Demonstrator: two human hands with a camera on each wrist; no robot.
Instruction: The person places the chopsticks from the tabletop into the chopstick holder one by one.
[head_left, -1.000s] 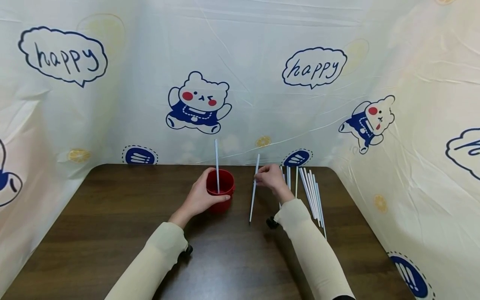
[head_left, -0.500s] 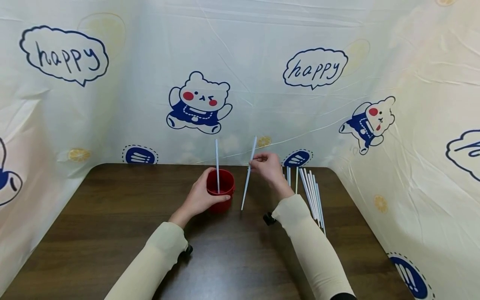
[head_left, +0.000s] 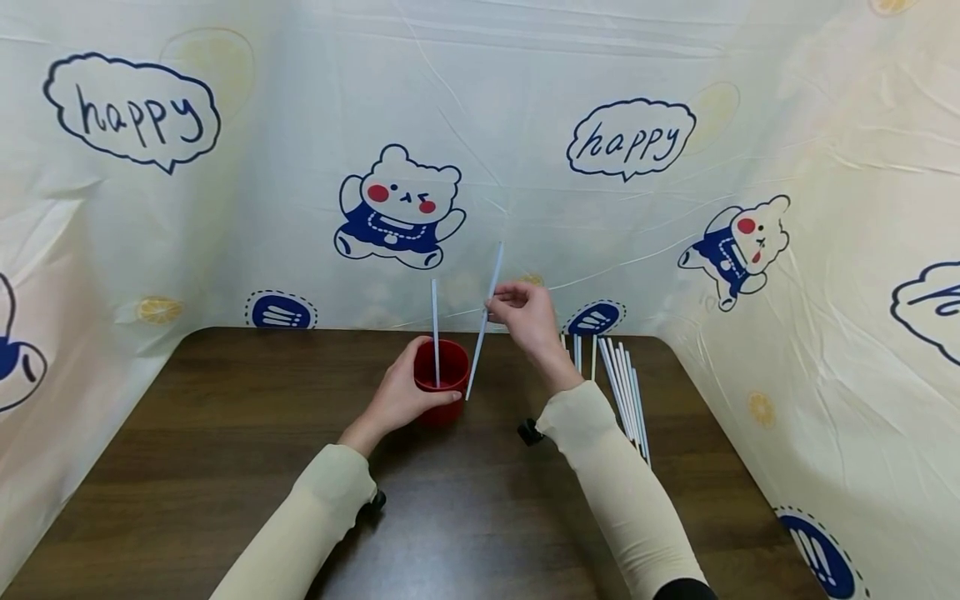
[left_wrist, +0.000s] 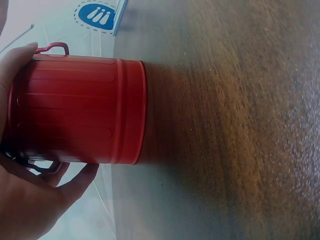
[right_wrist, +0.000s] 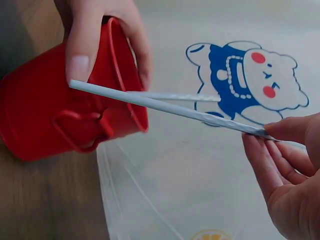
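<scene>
A small red metal bucket (head_left: 442,412) with side handles stands on the table. My left hand (head_left: 393,396) grips it by the rim, thumb on the near side and fingers round the far side. One pale straw (head_left: 435,321) leans inside the bucket, its top well above the rim. To the right, my right hand (head_left: 528,321) pinches a second pale blue straw (head_left: 477,354) between thumb and fingertips. This straw slants, its lower end beside the bucket's right side. In the right wrist view, the held straw (right_wrist: 165,106) crosses in front of the bucket's mouth (right_wrist: 125,75).
Several more straws (head_left: 622,387) lie side by side on the right of the brown wooden table (head_left: 225,433), partly hidden behind the right arm. A patterned pale curtain (head_left: 300,208) hangs behind the table and along its sides.
My right hand has lifted its straw up and carried it left, from near the other straws to beside the bucket. The left hand and bucket have stayed in place.
</scene>
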